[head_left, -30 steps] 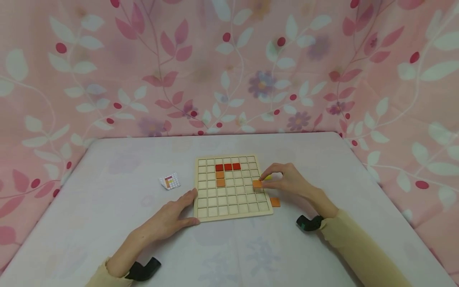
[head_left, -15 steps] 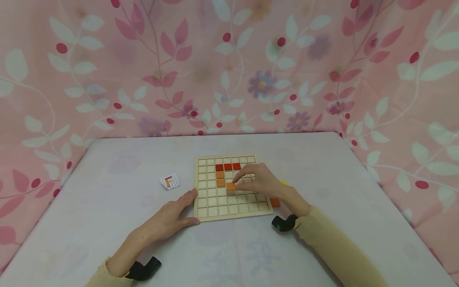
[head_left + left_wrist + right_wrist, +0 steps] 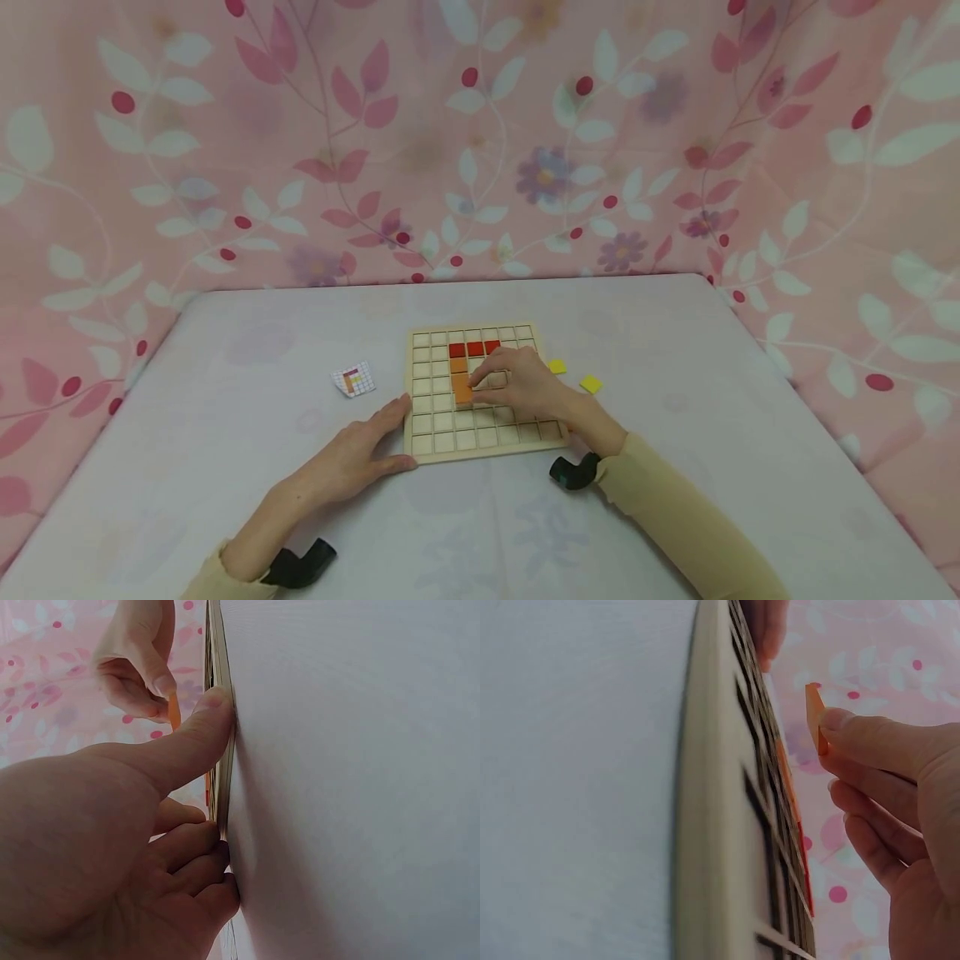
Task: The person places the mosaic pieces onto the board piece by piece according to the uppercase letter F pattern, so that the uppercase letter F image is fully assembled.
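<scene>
A square wooden grid board [image 3: 444,458] lies on the table. My left hand [image 3: 348,462] rests at its near left corner, fingertips at the left edge and thumb at the front edge. Between thumb and fingers, my right hand [image 3: 528,385] pinches an orange square tile [image 3: 463,398]. The right wrist view shows this tile [image 3: 815,720] raised off the grid. It overlaps the column below an orange tile [image 3: 458,365] set in the board. Along the upper part, red tiles [image 3: 475,348] form a short row, the rightmost partly hidden by the right hand.
Left of the board lies a small paper card [image 3: 354,379] printed with a coloured grid pattern. Two yellow tiles [image 3: 591,384] are on the white tablecloth [image 3: 480,533] to the right. A pink floral curtain [image 3: 420,150] hangs behind the table.
My right hand has carried the orange tile leftward from the board's right edge to the orange column, uncovering the yellow tiles. The left hand stays at the corner.
</scene>
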A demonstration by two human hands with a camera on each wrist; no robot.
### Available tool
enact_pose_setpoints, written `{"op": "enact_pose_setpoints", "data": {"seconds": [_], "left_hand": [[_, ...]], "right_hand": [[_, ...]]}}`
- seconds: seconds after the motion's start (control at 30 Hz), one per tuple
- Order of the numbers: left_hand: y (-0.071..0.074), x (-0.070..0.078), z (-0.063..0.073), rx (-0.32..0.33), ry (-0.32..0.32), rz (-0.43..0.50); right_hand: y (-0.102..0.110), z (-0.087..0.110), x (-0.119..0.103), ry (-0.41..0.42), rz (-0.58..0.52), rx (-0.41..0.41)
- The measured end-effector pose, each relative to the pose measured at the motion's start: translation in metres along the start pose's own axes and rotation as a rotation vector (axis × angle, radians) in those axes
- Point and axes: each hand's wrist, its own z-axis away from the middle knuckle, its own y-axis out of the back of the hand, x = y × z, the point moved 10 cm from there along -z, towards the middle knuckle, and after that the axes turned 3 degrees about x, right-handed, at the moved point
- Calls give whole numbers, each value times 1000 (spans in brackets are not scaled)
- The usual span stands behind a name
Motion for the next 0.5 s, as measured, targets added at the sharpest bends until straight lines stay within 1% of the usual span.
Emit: {"op": "enact_pose_setpoints", "data": {"seconds": [0.17,0.3,0.43,0.5], "left_hand": [[0,0,1,1,-1,0],[1,0,1,6,-11,-7],[1,1,1,3,-19,-7],[1,1,0,-2,-9,-2]], "right_hand": [[-7,-1,7,-59,24,-14],[-9,0,9,-60,29,-5],[-11,1,9,-41,45,-3],[-12,1,9,-32,62,-2]]}}
